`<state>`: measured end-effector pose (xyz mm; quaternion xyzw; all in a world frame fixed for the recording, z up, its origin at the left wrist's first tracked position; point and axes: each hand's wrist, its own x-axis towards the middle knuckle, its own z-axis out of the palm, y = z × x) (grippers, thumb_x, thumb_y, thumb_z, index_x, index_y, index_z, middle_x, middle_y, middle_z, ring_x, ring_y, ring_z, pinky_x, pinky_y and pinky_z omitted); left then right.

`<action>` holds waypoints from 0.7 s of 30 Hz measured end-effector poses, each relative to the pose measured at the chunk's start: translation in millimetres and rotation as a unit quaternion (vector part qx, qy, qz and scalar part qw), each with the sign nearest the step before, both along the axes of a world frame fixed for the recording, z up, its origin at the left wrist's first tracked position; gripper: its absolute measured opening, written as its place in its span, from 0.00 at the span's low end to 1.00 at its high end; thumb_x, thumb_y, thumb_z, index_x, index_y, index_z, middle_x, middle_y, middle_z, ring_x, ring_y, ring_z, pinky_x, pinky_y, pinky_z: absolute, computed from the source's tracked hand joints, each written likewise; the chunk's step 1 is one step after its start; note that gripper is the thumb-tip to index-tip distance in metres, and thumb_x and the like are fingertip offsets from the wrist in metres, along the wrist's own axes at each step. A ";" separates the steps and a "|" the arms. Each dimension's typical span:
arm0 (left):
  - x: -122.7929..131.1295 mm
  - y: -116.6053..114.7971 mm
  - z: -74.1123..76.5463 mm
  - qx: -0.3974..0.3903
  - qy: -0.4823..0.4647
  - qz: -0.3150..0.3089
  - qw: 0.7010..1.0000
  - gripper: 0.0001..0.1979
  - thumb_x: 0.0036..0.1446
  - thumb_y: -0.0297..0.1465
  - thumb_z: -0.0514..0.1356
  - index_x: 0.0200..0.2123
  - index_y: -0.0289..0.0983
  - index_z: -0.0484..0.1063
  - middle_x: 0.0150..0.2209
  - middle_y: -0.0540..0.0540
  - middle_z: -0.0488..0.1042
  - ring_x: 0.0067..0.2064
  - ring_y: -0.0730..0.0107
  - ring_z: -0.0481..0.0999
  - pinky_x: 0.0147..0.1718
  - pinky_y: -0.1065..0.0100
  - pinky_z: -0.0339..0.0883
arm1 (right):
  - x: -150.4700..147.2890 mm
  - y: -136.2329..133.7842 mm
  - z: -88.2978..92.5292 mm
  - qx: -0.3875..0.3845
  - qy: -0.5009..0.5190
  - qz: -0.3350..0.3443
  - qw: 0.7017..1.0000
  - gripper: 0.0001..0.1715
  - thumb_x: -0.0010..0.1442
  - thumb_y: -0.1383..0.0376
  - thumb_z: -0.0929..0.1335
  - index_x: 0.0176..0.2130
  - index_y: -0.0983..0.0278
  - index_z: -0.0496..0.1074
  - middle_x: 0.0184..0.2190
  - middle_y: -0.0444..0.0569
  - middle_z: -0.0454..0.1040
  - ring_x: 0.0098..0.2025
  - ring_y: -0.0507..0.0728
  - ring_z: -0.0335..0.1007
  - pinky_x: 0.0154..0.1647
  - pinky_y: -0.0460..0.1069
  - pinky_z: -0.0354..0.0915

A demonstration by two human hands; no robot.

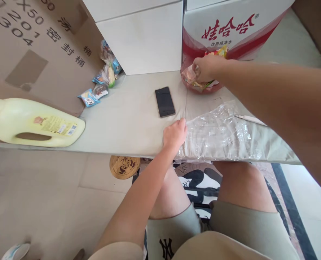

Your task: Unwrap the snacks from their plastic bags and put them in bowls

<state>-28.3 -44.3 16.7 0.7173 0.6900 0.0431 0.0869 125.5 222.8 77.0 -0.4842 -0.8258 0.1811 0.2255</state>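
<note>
My left hand [175, 134] is closed at the table's front part, pinching the left edge of a clear plastic bag [217, 135]. The bag lies flat and crinkled on the cloth. Farther back, my right hand [207, 68] reaches into a see-through pink bowl [201, 89] of wrapped snacks. Its fingers are pressed together, and what is between them cannot be made out. A red and yellow snack packet [222, 51] sticks up behind that hand. A black phone [165, 102] lies just beyond my left hand.
White boxes [141, 39] stand along the back. To the left are a large cardboard box [41, 54], several small snack packets [89, 97] and a pale yellow jug [38, 122] on its side. A slim white tool [251, 119] lies by the bag, partly behind my right arm.
</note>
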 end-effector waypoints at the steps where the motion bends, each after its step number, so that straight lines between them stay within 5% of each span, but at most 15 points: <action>1: 0.0 -0.3 0.7 0.000 0.004 0.000 1.000 0.16 0.72 0.34 0.46 0.50 0.41 0.72 0.45 0.43 0.81 0.41 0.59 0.81 0.36 0.61 0.67 | -1.8 -10.7 5.8 -0.004 -0.029 -0.016 0.999 0.22 0.53 0.52 0.77 0.37 0.68 0.78 0.44 0.57 0.77 0.58 0.82 0.68 0.54 0.83 0.58; 3: 0.0 -0.8 2.6 -0.003 0.010 0.003 1.000 0.16 0.72 0.34 0.46 0.50 0.41 0.72 0.45 0.43 0.81 0.41 0.59 0.81 0.36 0.61 0.67 | -2.4 -45.5 20.6 0.007 -0.118 -0.051 0.992 0.17 0.57 0.59 0.75 0.44 0.66 0.79 0.52 0.60 0.74 0.59 0.79 0.67 0.58 0.79 0.61; 6: 0.6 -1.6 5.7 -0.005 0.008 0.004 1.000 0.16 0.72 0.34 0.46 0.51 0.41 0.72 0.47 0.42 0.81 0.41 0.58 0.81 0.38 0.61 0.68 | 14.4 -123.0 26.4 0.098 -0.098 -0.034 0.990 0.19 0.66 0.65 0.64 0.54 0.63 0.74 0.57 0.58 0.71 0.58 0.68 0.69 0.59 0.65 0.66; 10: 3.6 -2.7 7.8 0.007 -0.006 0.001 1.000 0.17 0.72 0.35 0.46 0.50 0.40 0.73 0.46 0.41 0.81 0.42 0.56 0.81 0.39 0.60 0.69 | 69.8 -224.6 -15.2 0.060 -0.110 0.091 0.988 0.21 0.68 0.61 0.60 0.53 0.59 0.75 0.50 0.56 0.76 0.53 0.66 0.72 0.56 0.61 0.67; 12: 5.4 -2.1 7.8 0.014 -0.015 0.011 1.000 0.17 0.72 0.35 0.46 0.49 0.41 0.73 0.45 0.40 0.81 0.42 0.56 0.81 0.39 0.59 0.68 | 96.4 -255.4 -41.7 0.043 -0.127 0.117 0.984 0.24 0.68 0.59 0.61 0.58 0.60 0.74 0.58 0.57 0.75 0.60 0.68 0.69 0.61 0.65 0.64; 16: 3.5 9.0 13.1 -0.003 -0.047 0.038 0.998 0.14 0.69 0.35 0.51 0.46 0.41 0.75 0.41 0.41 0.81 0.42 0.57 0.80 0.40 0.60 0.68 | 119.2 -274.6 -70.9 0.031 -0.158 0.089 0.983 0.31 0.67 0.57 0.62 0.67 0.58 0.67 0.70 0.53 0.63 0.72 0.72 0.54 0.68 0.72 0.54; 21: -19.4 47.4 45.1 -0.078 -0.140 0.029 0.987 0.10 0.65 0.34 0.57 0.33 0.37 0.74 0.32 0.46 0.77 0.36 0.66 0.76 0.39 0.65 0.68 | 116.9 -272.7 -68.4 0.032 -0.170 0.093 0.981 0.32 0.68 0.57 0.61 0.68 0.58 0.65 0.72 0.51 0.61 0.74 0.70 0.51 0.71 0.70 0.49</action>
